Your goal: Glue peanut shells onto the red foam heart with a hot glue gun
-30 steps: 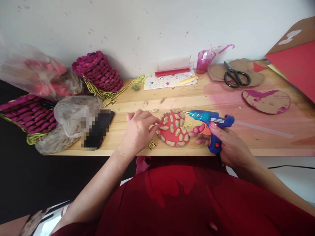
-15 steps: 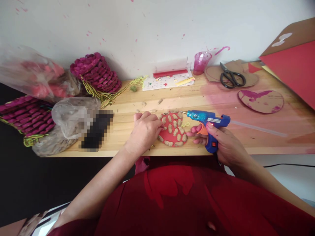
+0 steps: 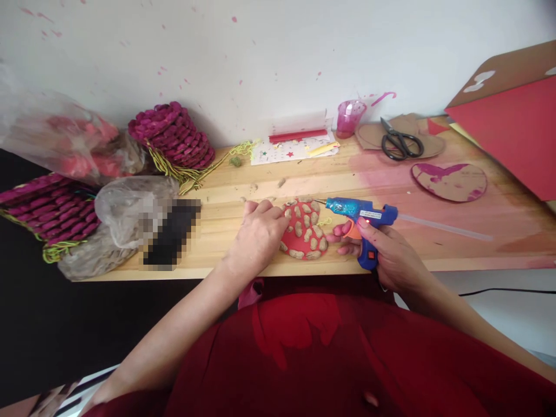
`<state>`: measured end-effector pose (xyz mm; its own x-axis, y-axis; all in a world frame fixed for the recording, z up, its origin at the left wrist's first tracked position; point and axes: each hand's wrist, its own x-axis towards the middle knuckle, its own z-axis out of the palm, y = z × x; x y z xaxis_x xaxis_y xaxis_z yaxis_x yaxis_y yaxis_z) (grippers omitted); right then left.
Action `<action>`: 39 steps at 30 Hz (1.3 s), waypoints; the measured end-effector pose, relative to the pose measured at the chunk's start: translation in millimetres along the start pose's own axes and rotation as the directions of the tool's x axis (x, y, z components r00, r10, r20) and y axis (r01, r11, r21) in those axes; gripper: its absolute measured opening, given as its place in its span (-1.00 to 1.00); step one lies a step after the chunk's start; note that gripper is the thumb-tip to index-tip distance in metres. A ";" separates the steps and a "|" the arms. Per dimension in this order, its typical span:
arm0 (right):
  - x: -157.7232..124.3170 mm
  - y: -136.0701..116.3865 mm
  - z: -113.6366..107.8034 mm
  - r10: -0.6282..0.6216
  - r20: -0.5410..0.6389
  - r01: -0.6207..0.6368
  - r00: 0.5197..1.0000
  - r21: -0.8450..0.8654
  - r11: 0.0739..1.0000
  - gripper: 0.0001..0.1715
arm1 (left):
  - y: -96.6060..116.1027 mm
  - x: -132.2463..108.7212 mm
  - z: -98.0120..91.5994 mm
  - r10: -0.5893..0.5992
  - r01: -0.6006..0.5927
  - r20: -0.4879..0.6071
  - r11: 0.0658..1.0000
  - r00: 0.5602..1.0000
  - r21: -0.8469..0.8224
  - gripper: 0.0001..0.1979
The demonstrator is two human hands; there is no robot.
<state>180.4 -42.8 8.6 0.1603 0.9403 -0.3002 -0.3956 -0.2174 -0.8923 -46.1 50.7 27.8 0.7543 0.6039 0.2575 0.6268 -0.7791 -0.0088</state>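
Observation:
A red heart-shaped piece (image 3: 297,242) lies near the table's front edge, with several peanuts (image 3: 307,221) in their shells on it. My left hand (image 3: 260,231) is closed and rests over the left side of the piece. Its fingertips are by a peanut on the edge; what they pinch, if anything, is hidden. In my right hand (image 3: 386,249) is a blue glue gun (image 3: 351,209), its nozzle pointing left at the upper right edge of the piece. My fingers are at its orange trigger, and a clear glue stick (image 3: 447,227) sticks out of its back.
Black scissors (image 3: 402,145) lie on cardboard at the back right, near a pink-stained cup (image 3: 350,119) and a cardboard heart (image 3: 449,182). Purple woven pieces (image 3: 171,136) and plastic bags (image 3: 134,205) crowd the left. A red board (image 3: 508,121) leans at the right.
The view has shifted slightly. My left hand stays closed at the piece's left side, and the glue gun is still held with its nozzle by the upper right edge.

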 end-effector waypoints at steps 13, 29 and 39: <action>-1.9 2.8 1.4 -0.044 0.006 0.044 0.999 -0.029 0.999 -0.66 | 0.5 -1.2 -2.3 -0.045 0.045 0.032 0.999 0.998 0.014 -0.82; -41.7 -30.5 7.9 -0.232 0.306 0.343 0.924 -0.387 0.856 -0.68 | 0.7 -11.2 -8.4 -0.415 0.323 0.506 -0.436 0.756 -0.840 -0.64; -52.9 -28.7 6.7 -0.236 0.405 0.446 0.883 -0.574 0.686 -0.66 | 12.8 -18.8 -4.3 -0.249 0.315 0.598 -0.664 0.762 -0.678 -0.66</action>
<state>177.2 -84.6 52.4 -0.1315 0.9879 0.0817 0.3195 0.1202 -0.9399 -53.0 28.7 27.0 0.5353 0.7545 -0.3798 -0.3107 0.5940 0.7421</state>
